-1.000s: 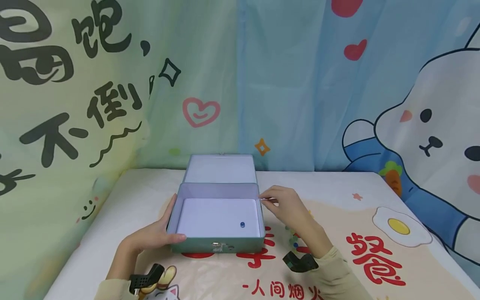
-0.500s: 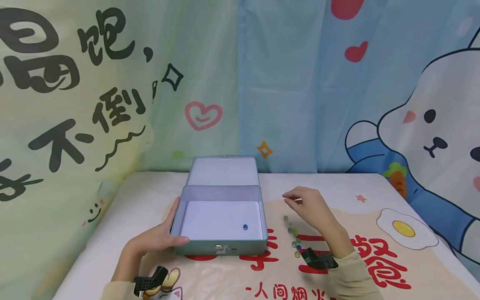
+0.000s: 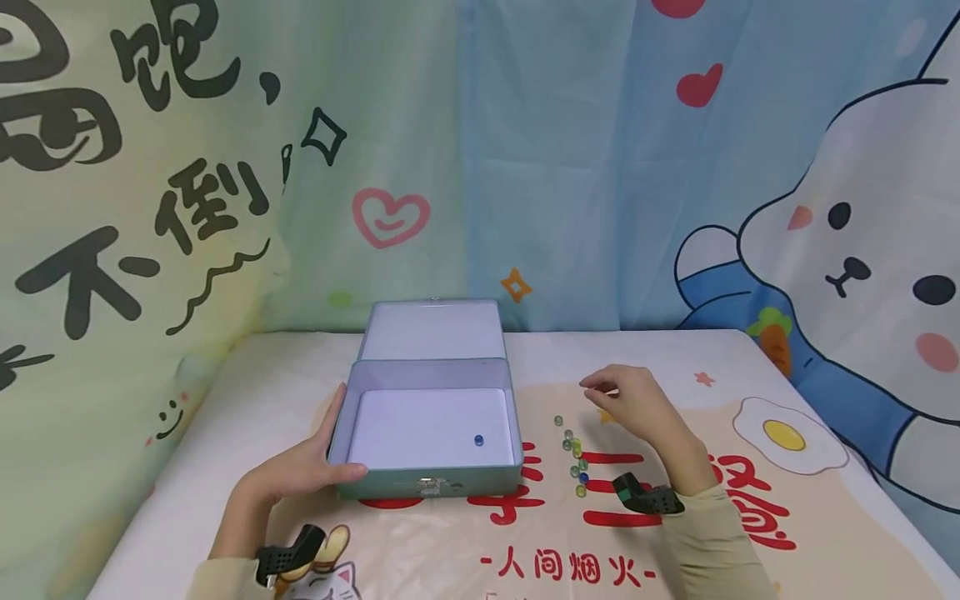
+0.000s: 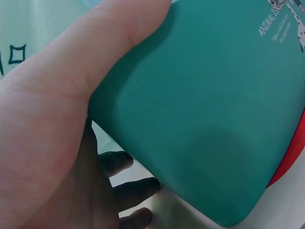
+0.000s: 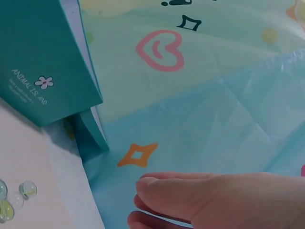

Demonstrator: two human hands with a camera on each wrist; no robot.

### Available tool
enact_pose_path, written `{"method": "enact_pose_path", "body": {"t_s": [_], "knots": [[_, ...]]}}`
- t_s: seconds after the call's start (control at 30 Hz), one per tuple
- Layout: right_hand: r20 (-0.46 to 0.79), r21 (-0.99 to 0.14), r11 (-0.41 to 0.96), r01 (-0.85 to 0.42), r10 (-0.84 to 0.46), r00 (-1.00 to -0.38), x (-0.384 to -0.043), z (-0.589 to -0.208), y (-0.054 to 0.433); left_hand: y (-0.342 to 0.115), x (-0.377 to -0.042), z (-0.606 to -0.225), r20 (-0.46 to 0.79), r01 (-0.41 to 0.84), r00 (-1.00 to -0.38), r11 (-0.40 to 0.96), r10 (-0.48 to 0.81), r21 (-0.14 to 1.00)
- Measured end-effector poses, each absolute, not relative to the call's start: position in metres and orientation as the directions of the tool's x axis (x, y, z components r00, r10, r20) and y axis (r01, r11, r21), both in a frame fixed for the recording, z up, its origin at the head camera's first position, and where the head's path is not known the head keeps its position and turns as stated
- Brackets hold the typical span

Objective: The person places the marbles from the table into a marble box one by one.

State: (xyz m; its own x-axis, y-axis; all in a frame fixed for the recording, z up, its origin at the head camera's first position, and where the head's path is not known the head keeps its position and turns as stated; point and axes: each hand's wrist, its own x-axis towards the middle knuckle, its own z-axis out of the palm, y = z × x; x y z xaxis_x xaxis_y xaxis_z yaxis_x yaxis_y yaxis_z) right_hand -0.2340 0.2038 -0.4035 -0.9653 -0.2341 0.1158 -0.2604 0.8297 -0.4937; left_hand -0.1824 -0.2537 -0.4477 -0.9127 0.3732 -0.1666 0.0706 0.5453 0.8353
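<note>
A green tin box (image 3: 431, 482) stands on the table with its hinged lid (image 3: 431, 330) tipped back. One blue marble (image 3: 478, 440) lies on the pale box floor, toward the front right. My left hand (image 3: 300, 467) holds the box at its front left corner, thumb across the front wall and fingers along the left side. To the right, my right hand (image 3: 630, 404) hovers above the cloth, its fingers loosely bent and thumb close to the forefinger; no object shows in it. Several glass marbles (image 3: 577, 448) lie in a loose line between box and right hand.
A printed cloth (image 3: 570, 533) with red characters covers the table. Behind it hangs a patterned curtain (image 3: 555, 167), close to the back of the lid. Both wrists carry a small black camera (image 3: 647, 496).
My right hand has moved right, from the box's right rim to beyond the marbles, which are now in full sight. The left hand stays on the box. The head view has shifted slightly.
</note>
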Motion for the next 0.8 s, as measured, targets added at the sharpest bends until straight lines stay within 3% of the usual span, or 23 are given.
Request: {"method": "enact_pose_path", "body": {"t_s": [0.8], "knots": [[-0.120, -0.457, 0.870, -0.182, -0.263, -0.957, -0.236, -0.419, 0.198, -0.253, -0.183, -0.446, -0.201, 0.040, -0.910, 0.558, 0.364, 0.829]]}}
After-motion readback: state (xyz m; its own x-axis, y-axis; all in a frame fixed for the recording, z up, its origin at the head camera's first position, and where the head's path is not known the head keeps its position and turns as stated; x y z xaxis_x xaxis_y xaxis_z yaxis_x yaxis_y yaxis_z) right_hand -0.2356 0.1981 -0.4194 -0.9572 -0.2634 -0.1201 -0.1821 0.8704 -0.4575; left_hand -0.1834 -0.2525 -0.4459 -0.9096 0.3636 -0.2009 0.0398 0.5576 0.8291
